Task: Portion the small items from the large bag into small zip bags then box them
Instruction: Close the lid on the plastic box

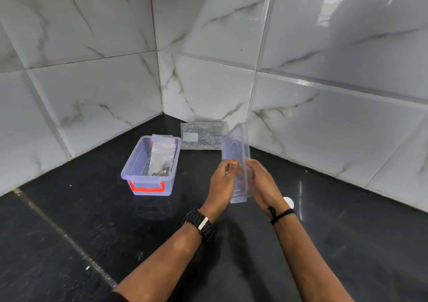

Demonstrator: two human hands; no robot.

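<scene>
A clear plastic box (148, 165) with an orange latch stands on the black counter at centre left. Several small zip bags (162, 154) with dark items at the bottom stand upright inside it. The large clear bag (202, 136) lies flat by the wall corner behind it. Both hands hold the box's clear lid (236, 149) upright on its edge, above the counter to the right of the box. My left hand (221, 179) grips the lid's left face and my right hand (261, 183) presses its right side.
White marble-look tiled walls (324, 93) meet in a corner close behind the work area. A small white round object (288, 202) lies on the black counter (69, 232) just right of my right wrist. A grout line runs diagonally across the counter at lower left.
</scene>
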